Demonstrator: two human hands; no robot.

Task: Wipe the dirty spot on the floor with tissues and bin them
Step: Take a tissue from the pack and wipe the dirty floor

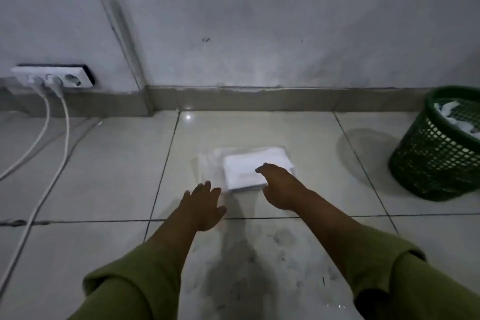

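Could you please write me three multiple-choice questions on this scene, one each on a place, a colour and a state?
1. Where does the bin stand relative to the stack of tissues?
A. to its left
B. to its right
C. nearer the camera

2. What colour is the bin?
A. red
B. green
C. white

3. How is the left hand?
A. open, holding nothing
B. gripping a cable
C. clenched in a fist

Answers: 1 B, it stands at the right edge of the view; 2 B, its mesh wall is dark green; 3 A, its fingers are spread above the floor.
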